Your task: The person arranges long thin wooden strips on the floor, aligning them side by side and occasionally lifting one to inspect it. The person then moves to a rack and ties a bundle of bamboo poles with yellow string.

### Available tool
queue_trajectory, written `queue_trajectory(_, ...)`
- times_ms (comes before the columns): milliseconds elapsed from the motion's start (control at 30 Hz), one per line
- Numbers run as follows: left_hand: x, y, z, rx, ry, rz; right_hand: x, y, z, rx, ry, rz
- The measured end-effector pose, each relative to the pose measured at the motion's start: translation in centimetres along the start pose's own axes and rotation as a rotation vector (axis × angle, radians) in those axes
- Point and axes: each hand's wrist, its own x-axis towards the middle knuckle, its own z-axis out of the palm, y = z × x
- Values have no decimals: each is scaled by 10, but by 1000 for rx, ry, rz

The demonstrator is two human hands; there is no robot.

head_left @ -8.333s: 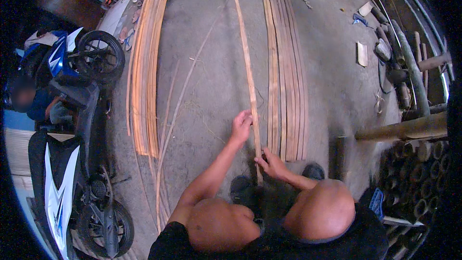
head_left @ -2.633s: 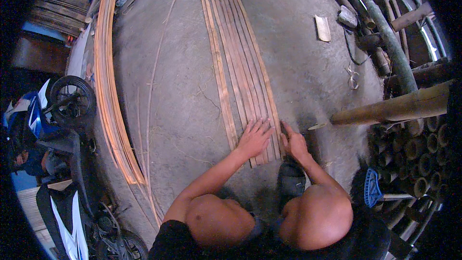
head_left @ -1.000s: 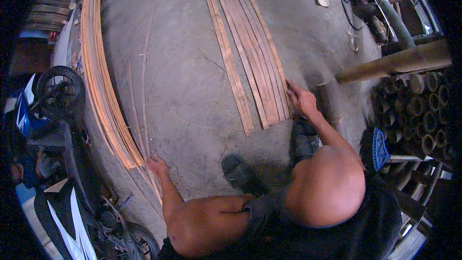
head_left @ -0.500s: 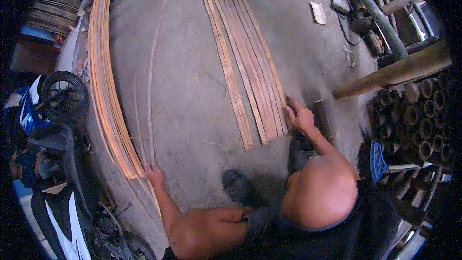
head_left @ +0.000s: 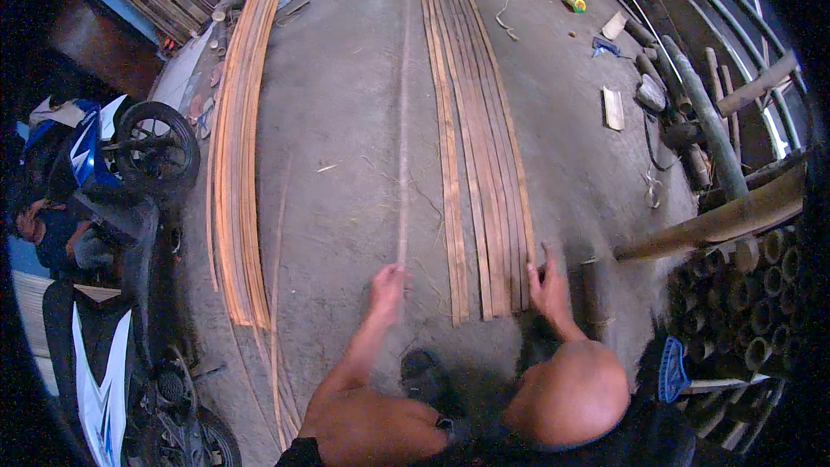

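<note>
My left hand [head_left: 386,292] is closed round the near end of a long thin bamboo strip [head_left: 404,147], which runs far away across the floor. To the right of that strip lie several flat bamboo strips [head_left: 491,233] side by side, with gaps between a few of them. My right hand [head_left: 550,292] is beside their right edge, fingers spread, fingertips at the outermost strip near its close end. It grips nothing that I can see.
A bundle of orange-lit bamboo strips [head_left: 236,207] lies at the left. Beyond it stands a motorcycle [head_left: 157,156], with a person [head_left: 73,238] alongside. At the right are a thick bamboo pole [head_left: 718,218], stacked bamboo tubes [head_left: 761,294] and a blue plastic tool head [head_left: 673,369]. My sandalled foot [head_left: 426,378] is close below.
My left hand has carried the long strip from beside the left bundle rightward, close to the laid strips. My right hand stays at their right edge. The view has shifted.
</note>
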Motion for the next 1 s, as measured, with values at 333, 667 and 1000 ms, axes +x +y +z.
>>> queue_trajectory(333,1,14,91,-155,-269,-127,-54,-70,56,153,-633,-103)
queue_trajectory(667,1,-4,79,45,-411,-89,-43,-77,81,464,-419,163)
queue_trajectory(1000,47,15,97,585,7,696,-42,-12,46,216,-294,-125)
